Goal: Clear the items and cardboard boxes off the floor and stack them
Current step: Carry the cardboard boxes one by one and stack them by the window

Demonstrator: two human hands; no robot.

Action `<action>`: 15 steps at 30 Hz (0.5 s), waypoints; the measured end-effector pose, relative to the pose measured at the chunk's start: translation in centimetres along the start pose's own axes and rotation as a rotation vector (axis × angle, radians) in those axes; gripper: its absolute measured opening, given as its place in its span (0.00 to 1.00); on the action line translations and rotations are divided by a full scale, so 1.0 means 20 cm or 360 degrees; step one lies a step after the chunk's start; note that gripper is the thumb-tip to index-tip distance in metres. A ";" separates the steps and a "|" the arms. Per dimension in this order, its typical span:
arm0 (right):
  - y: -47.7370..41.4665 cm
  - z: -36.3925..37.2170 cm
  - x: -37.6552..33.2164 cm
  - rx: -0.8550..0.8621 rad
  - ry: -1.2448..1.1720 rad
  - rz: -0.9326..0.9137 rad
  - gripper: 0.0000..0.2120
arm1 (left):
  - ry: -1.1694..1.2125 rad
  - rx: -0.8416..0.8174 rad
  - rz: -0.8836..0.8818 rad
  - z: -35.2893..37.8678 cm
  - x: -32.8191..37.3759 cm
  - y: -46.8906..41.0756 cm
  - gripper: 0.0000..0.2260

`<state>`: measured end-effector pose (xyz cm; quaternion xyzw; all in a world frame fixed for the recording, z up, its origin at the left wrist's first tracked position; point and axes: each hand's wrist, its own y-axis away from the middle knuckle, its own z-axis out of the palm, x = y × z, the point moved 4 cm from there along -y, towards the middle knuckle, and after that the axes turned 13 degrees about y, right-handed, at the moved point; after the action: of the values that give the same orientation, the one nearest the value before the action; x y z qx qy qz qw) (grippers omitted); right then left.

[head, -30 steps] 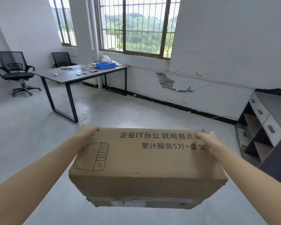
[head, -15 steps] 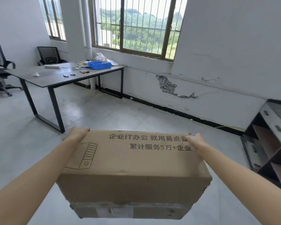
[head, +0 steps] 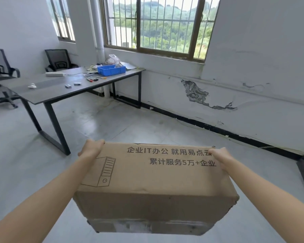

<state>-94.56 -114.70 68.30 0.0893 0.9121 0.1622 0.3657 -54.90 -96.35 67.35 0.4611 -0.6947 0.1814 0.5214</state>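
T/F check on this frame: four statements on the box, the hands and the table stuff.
1. The left hand and right hand hold the cardboard box above the floor. True.
2. The blue bin sits on the floor. False: it sits on the table.
3. The cardboard box's top face carries printed text and a line drawing. True.
4. The window has no bars. False: vertical bars cover it.
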 end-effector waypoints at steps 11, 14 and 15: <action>-1.02 0.34 -0.69 -0.0148 0.0036 -0.0035 0.23 | 0.0293 0.0468 -0.0107 0.19 0.23 -0.80 0.21; -1.21 0.49 -0.90 -0.0179 0.0017 -0.0038 0.22 | 0.0310 0.0530 -0.0128 0.22 0.24 -1.07 0.15; -1.25 0.53 -0.99 -0.0184 0.0013 -0.0042 0.21 | 0.0330 0.0528 -0.0124 0.22 0.26 -1.17 0.14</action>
<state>-74.00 -141.07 64.68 0.0553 0.9039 0.2101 0.3685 -38.00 -113.82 64.84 0.5460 -0.5795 0.3197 0.5136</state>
